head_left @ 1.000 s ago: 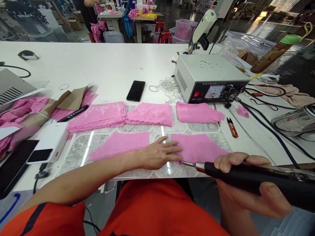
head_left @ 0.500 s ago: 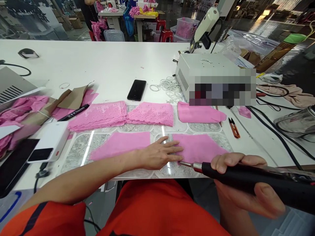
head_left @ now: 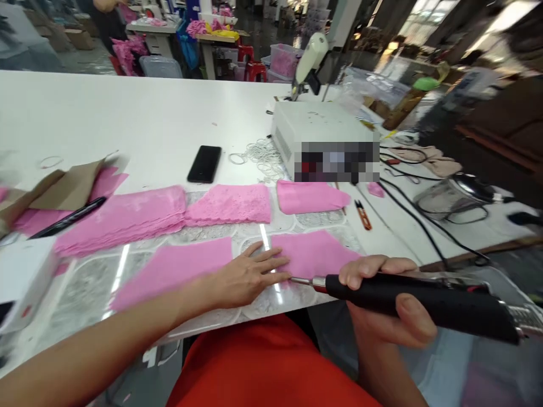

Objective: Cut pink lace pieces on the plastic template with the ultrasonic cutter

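My left hand (head_left: 250, 277) lies flat with fingers spread, its fingertips at the left edge of a plain pink fabric piece (head_left: 311, 251). Another pink piece (head_left: 182, 263) lies to the left, partly behind my forearm. My right hand (head_left: 386, 294) is wrapped around a thick black handheld tool (head_left: 424, 302) with a slim metal tip (head_left: 301, 280). The tip is at the fabric's lower left corner, close to my left fingertips; I cannot tell whether it touches. Beneath the pieces is a shiny patterned sheet (head_left: 91, 282).
Behind are a stack of pink lace (head_left: 127, 215), a lace piece (head_left: 237, 203) and folded pink fabric (head_left: 311, 198). A phone (head_left: 204, 164), tangled white string (head_left: 261, 158) and a grey box (head_left: 326, 121) stand farther back. Orange thread snips (head_left: 363, 215) and black cables (head_left: 418, 226) lie right.
The view has swung to the right, so the table things appear farther left. My left hand stays spread at the pink piece, and my right hand still grips the black tool there.
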The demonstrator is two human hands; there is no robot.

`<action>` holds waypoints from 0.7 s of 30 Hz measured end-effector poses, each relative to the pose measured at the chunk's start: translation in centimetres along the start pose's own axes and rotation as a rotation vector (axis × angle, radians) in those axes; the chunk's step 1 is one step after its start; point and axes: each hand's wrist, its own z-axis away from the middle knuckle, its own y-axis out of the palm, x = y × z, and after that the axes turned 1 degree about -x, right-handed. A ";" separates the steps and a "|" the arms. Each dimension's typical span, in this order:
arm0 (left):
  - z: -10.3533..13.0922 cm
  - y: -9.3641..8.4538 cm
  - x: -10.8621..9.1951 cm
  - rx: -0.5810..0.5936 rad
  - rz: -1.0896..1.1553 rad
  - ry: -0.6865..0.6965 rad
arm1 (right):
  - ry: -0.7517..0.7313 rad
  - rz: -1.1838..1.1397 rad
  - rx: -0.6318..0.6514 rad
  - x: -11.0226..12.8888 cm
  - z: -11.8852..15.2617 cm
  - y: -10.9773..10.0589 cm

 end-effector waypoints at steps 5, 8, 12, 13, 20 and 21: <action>0.8 -0.1 0.5 -0.044 -0.044 0.048 | -0.261 0.120 -0.447 3.0 -3.0 -5.8; 1.3 0.1 0.1 -0.094 -0.074 0.079 | -0.294 0.167 -0.667 4.5 -3.2 -8.9; 1.7 0.3 -0.7 -0.109 -0.122 0.036 | -0.279 0.173 -0.730 4.3 -2.5 -10.2; 1.6 0.3 -0.8 -0.097 -0.126 0.037 | -0.281 0.164 -0.730 4.0 -2.3 -10.2; 1.0 0.3 -0.7 -0.084 -0.189 0.090 | -0.310 0.175 -0.673 2.3 -2.9 -10.0; 0.9 0.3 -0.7 -0.092 -0.202 0.092 | -0.313 0.168 -0.693 2.3 -3.0 -10.1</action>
